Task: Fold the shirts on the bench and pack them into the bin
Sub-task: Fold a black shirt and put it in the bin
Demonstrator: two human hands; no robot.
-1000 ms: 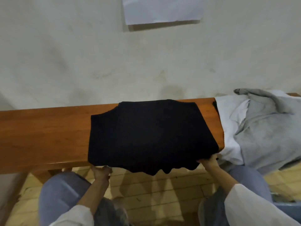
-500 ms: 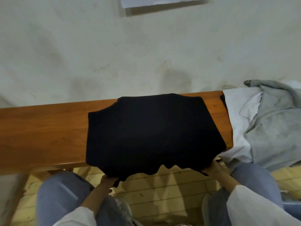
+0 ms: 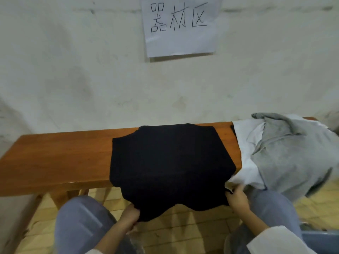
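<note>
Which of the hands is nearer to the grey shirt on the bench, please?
Right. The right hand grips the black shirt by its hanging corner, just below and beside the grey shirt. The left hand grips the opposite corner, on the black shirt's far side.

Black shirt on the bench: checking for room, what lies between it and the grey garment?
Head view: a bare strip of brown wooden bench, then a white garment.

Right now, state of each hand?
Left hand: closed, gripping the black shirt at its near hem.
Right hand: closed, gripping the same shirt's near right corner.
</note>
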